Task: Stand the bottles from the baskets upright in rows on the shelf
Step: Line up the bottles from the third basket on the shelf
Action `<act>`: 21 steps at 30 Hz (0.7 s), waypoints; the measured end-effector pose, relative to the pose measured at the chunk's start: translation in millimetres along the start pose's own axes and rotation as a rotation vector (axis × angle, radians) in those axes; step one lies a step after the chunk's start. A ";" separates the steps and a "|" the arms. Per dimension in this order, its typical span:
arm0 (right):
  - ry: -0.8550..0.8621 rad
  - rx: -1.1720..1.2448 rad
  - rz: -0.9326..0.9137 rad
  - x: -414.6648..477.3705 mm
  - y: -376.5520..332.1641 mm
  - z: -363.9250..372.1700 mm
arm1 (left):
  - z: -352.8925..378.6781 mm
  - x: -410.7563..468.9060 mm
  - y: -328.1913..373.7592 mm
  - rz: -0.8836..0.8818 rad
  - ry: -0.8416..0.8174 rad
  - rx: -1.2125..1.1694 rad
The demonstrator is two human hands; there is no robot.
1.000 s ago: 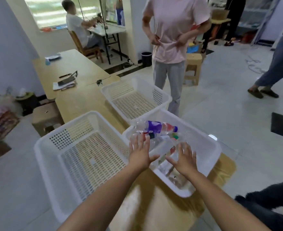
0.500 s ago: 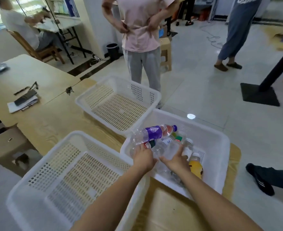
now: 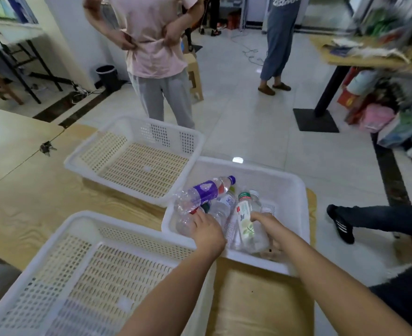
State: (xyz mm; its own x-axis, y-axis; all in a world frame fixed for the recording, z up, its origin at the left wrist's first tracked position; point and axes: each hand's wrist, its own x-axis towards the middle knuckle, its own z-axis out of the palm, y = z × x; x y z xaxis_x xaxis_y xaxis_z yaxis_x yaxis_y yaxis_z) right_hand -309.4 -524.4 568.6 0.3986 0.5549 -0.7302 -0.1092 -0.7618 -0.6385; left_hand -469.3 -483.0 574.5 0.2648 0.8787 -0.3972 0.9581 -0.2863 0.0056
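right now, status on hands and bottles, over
Left hand in the basket, grip hidden. Right hand grips the green-capped bottle. Purple-label bottle lies atop the pile.

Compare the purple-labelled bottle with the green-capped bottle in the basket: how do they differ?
The purple-labelled bottle has a blue cap; the green-capped bottle wears a white label. The purple-labelled bottle lies atop the pile, slanting; the green-capped bottle lies lower, next to the right hand. Both are clear plastic, lying in one white basket.

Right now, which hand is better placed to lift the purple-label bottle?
Left. The left hand is at the base of the purple-label bottle; the right hand appears to grip the green-capped bottle.
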 end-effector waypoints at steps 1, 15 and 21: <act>-0.051 0.082 0.001 -2.5 4.5 -6.1 | -0.8 -0.2 2.2 0.007 0.017 0.036; -0.274 0.511 0.095 -0.2 30.5 -23.8 | -40.4 25.3 -2.9 -0.136 -0.673 -0.881; -0.303 0.520 0.109 1.0 37.8 -19.1 | -27.3 31.6 12.1 -0.231 -0.761 -1.061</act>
State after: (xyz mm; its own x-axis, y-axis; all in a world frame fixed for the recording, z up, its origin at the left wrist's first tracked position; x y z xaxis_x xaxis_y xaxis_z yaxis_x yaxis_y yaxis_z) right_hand -295.7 -559.1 548.4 0.0919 0.6113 -0.7860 -0.5956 -0.5989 -0.5354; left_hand -446.3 -448.2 587.1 0.2920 0.3353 -0.8957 0.6844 0.5810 0.4406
